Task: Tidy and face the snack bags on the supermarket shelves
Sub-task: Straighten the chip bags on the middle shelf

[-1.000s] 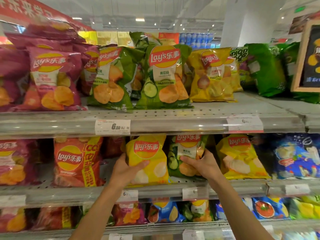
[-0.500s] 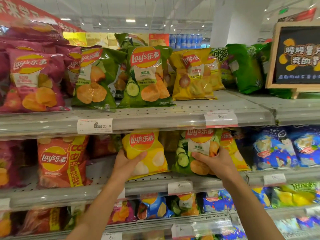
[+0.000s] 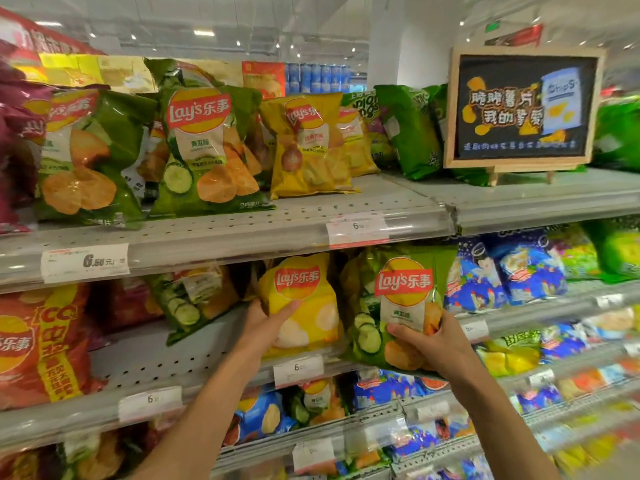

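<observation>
The left hand (image 3: 266, 327) has its grip on the lower left side of a yellow Lay's bag (image 3: 301, 306), thumb across the front. Just right of it, the right hand (image 3: 429, 341) grips a green Lay's cucumber bag (image 3: 398, 306) low down. Both bags stand at the middle shelf (image 3: 180, 362) edge. Below that grip, a price tag (image 3: 298, 369) reads "6". Above, further Lay's bags (image 3: 207, 150) and a chalkboard sign (image 3: 523, 107) marked "Chips".

Centre frame: glossy yellow crisp bag (image 3: 299, 306), red-and-yellow round logo. Right of it: green crisp bag with cucumber-slice print (image 3: 398, 306). Left edge: red bag with yellow band (image 3: 41, 341). Upper right: black chalkboard sign, pale wood frame (image 3: 523, 109).
</observation>
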{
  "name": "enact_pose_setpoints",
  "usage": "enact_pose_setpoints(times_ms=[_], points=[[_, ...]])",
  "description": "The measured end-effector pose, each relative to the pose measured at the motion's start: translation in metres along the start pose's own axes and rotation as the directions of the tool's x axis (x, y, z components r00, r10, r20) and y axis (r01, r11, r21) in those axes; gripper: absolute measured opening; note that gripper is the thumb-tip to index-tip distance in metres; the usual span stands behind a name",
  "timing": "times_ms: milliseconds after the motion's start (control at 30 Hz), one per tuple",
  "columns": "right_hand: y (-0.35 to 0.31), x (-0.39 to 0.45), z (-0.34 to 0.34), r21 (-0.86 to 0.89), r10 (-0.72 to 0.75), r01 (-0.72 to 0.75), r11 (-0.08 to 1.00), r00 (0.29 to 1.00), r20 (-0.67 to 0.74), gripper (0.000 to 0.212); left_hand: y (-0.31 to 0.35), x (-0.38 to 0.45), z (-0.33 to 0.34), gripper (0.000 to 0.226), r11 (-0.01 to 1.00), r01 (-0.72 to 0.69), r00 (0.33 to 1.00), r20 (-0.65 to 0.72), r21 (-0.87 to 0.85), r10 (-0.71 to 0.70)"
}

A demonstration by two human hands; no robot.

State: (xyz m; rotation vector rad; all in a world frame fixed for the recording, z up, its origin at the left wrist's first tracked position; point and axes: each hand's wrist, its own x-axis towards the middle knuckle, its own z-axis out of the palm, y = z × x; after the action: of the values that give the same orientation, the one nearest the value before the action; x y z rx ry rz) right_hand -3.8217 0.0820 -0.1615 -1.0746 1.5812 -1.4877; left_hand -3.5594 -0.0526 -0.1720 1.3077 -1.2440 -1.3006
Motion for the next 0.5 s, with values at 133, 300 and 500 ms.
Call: enact_pose_setpoints(times_ms=[133,300,500], points=[[0.006,-0.003,-0.003,-0.007,0.023,-0.022,1.0,0.997,0.077,0.058,-0.001,-0.005,0.005,0.054,0.999,-0.023,0.999,0.03,0.032,0.022],[0.005,-0.007,0.015,-0.002,0.02,-0.019,1.0,0.981,0.193,0.062,0.0,-0.013,-0.008,0.042,0.993,-0.066,0.997,0.034,0.098,0.063],[-0.004,-0.017,0.073,0.04,-0.008,-0.005,0.999,0.945,0.326,0.061,-0.019,-0.029,-0.07,0.02,0.953,-0.155,0.98,-0.084,0.259,0.182]])
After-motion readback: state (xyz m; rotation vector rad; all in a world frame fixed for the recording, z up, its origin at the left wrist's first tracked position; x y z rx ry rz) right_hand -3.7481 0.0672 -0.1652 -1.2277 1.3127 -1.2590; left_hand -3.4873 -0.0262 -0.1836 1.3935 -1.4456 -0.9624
